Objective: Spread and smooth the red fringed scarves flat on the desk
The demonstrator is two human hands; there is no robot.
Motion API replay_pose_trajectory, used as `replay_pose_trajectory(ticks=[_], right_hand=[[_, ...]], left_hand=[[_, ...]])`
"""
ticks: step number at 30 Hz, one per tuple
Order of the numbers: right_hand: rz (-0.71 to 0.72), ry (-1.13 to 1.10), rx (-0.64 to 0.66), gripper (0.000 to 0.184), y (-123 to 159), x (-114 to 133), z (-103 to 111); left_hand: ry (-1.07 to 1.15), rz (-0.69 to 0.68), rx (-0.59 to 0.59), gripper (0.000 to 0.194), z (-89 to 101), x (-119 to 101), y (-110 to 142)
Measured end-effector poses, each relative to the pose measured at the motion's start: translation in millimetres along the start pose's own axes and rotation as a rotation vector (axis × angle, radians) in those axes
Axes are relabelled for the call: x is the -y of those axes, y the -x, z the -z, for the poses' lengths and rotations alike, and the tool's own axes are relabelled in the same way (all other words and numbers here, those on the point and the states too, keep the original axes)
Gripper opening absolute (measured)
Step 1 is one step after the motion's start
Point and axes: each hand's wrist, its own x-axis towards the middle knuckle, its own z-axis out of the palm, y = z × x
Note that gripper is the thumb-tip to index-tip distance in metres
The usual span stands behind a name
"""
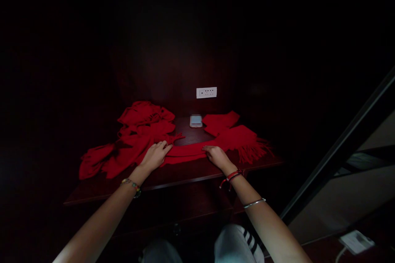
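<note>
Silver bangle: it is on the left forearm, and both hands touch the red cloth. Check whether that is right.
Wrong forearm: the head view shows the silver bangle on the right forearm. The left hand and right hand do both touch the red cloth.

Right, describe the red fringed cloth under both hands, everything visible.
The red fringed cloth looks soft and plain. It lies on the dark reddish-brown wooden shelf, drawn into a narrow band with lengthwise folds. The left hand and right hand touch it. Its tassels splay rightward; its left end blends into bunched red fabric.
</note>
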Motion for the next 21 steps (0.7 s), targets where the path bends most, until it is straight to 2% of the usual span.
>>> replay_pose_trajectory(ticks=[3, 7, 9, 13, 16, 21], right_hand=[[-0.014, -0.002, -0.027, 0.037, 0.6, 2.0, 2.6], [-0.020, -0.014, -0.141, 0.041, 3.3, 3.1, 8.0], [0.006, -0.032, -0.170, 0.041, 5.7, 2.8, 9.5], [0.041, -0.063, -0.070, 0.037, 11.8, 1.0, 8.9], [0.025, -0.079, -0.019, 0.039, 15.3, -1.4, 7.6], [-0.008, -0.083, -0.016, 0.048, 15.9, -6.3, 6.2]], left_hand=[[0.043, -0.111, -0.038, 0.036, 1.0, 0.8, 3.3], [0.056, -0.059, -0.138, 0.031, 4.4, 3.7, 7.9], [0.070, -0.085, -0.159, 0.029, 5.4, 2.2, 11.6], [0.161, -0.204, -0.101, 0.026, 1.4, -5.0, 20.5], [0.222, -0.176, -0.059, 0.029, -2.3, -8.2, 24.6], [0.243, -0.145, 0.007, 0.031, 0.6, -9.2, 27.9]])
